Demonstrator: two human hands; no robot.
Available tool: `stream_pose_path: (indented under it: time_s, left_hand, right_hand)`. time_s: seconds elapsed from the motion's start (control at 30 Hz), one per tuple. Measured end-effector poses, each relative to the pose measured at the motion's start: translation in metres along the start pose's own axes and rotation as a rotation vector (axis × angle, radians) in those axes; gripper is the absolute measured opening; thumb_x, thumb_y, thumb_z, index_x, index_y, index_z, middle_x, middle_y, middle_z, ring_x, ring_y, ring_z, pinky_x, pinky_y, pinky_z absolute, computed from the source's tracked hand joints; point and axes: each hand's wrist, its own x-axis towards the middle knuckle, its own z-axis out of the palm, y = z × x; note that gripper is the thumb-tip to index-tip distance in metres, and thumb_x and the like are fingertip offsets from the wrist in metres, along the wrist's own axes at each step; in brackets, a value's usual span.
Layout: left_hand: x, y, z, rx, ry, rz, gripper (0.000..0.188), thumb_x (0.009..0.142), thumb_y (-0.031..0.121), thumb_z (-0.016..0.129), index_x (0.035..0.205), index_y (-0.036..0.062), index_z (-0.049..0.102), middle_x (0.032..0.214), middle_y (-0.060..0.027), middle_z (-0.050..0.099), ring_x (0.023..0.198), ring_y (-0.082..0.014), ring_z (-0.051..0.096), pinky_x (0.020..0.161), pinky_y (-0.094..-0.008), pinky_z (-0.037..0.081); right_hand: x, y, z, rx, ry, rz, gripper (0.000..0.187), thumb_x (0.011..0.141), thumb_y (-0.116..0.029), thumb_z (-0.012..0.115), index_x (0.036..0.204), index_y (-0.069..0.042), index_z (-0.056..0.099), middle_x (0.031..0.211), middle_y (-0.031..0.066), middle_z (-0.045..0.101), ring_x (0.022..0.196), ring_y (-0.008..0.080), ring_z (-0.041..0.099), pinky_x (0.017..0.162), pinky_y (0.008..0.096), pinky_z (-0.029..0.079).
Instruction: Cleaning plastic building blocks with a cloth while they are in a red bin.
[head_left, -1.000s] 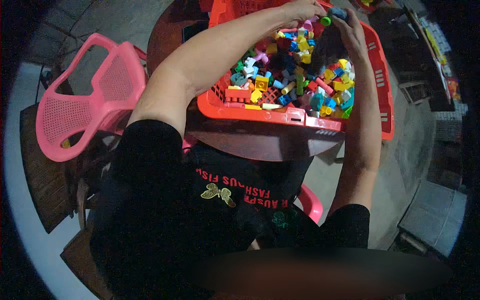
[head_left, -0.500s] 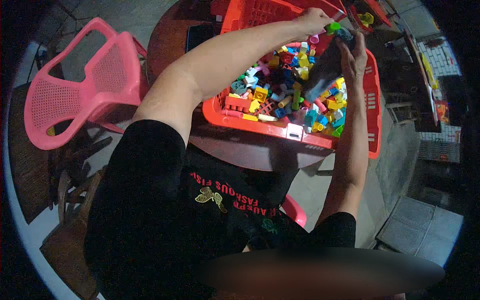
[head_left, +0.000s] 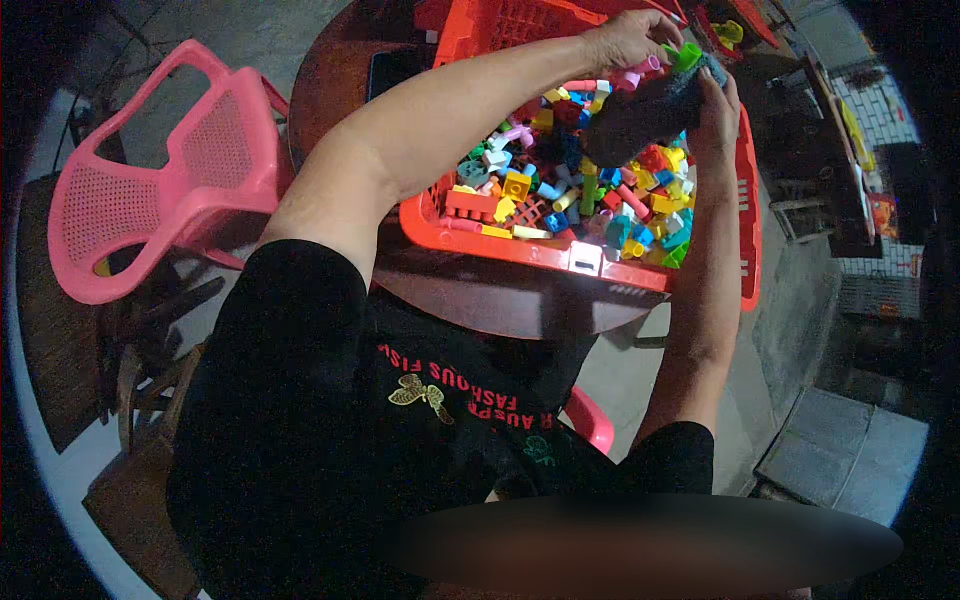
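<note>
Nearest the camera, the person's black printed T-shirt [head_left: 330, 420] is filling the lower frame, and both bare forearms are stretching away from it toward a red plastic basket [head_left: 520, 245] that is sitting on a dark round counter [head_left: 330, 90]. The basket is standing close to the near edge of the counter – apparently so that it is within an easy reach from the seat – and its open top is showing a loose heap of small building bricks [head_left: 580, 190] in yellow, blue, red, green and pink. Over the far side of that heap the two hands are meeting, probably to work one small piece together. The left hand [head_left: 632, 38] is curling down from above, its fingers pressed together and pinching a small cluster of pink and green bricks [head_left: 672, 60] held just above the basket. The right hand [head_left: 715, 105] is coming up beside it, touching the same cluster, but whether its fingers are spread or gripping I cannot tell – they are turned away. To the person's left a pink plastic chair [head_left: 150, 190] is standing unoccupied, angled toward the counter, with a dark wooden piece of furniture below it. A second red crate [head_left: 520, 20] is lying just beyond the basket. The grey concrete floor [head_left: 800, 300] is running out to the right, toward tiled paving and dim clutter too dark to name.
</note>
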Motion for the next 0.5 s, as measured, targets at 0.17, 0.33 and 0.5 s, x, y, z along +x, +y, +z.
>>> stream_pose_path:
  time_s: [0.17,0.33,0.5]
  left_hand:
    - [0.003,-0.025,-0.006,0.218,0.14,0.134,0.021,0.076,0.012,0.063,0.095,0.0046,0.059,0.081,-0.0055,0.061,0.069,-0.0111,0.057,0.06,-0.0272,0.048]
    - [-0.019,-0.002,0.008,0.387,0.065,-0.12,0.03,0.075,0.012,0.061,0.104,0.0049,0.057,0.081,-0.0055,0.061,0.072,-0.0109,0.057,0.062,-0.0258,0.046]
    - [-0.018,0.004,0.007,0.306,0.041,-0.018,0.025,0.079,0.009,0.054,0.103,0.0031,0.057,0.073,-0.003,0.059,0.067,-0.0096,0.054,0.058,-0.0247,0.045]
  right_hand:
    - [-0.003,-0.004,0.015,-0.029,0.006,0.105,0.028,0.077,-0.008,0.06,0.103,-0.003,0.05,0.088,0.0054,0.057,0.079,0.014,0.056,0.069,0.0265,0.046]
    - [-0.006,0.008,-0.003,-0.567,-0.036,-0.175,0.032,0.074,-0.009,0.064,0.102,-0.003,0.05,0.09,0.0059,0.057,0.081,0.014,0.056,0.071,0.026,0.045]
    - [-0.006,0.006,0.004,-0.567,-0.114,-0.237,0.029,0.076,-0.009,0.059,0.103,-0.003,0.05,0.091,0.0058,0.057,0.083,0.0134,0.054,0.073,0.0265,0.044]
